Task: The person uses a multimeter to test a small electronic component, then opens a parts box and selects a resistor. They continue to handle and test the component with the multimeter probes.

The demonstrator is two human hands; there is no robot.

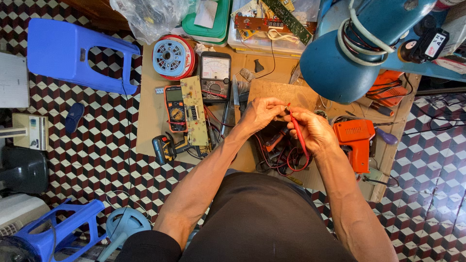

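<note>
The right hand (315,130) is closed around a thin red plastic test probe (297,131), which is held like a pen, slightly right of the middle of the frame. The left hand (262,112) is brought close to it, and its fingertips are pinched at the upper tip of the probe; what small part is gripped there cannot be told, because it is hidden by the fingers.

The probe is judged to be light and stiff in its body, with a smooth, somewhat slippery surface. Its metal tip is thin and is probably easy to bend, so the probe is best taken at the thicker middle part of the handle, not near the tip. A soft red lead wire (297,164) hangs from the lower end and makes loops below the hands; it is flexible and can be caught on other things.

The work is done above a brown cardboard sheet (150,121) on a tiled floor. To the left lie an orange digital multimeter (175,108), a black analogue meter (215,76) and a long green circuit board (194,110). An orange pistol-shaped soldering gun (356,141) lies just to the right of the right hand.
</note>
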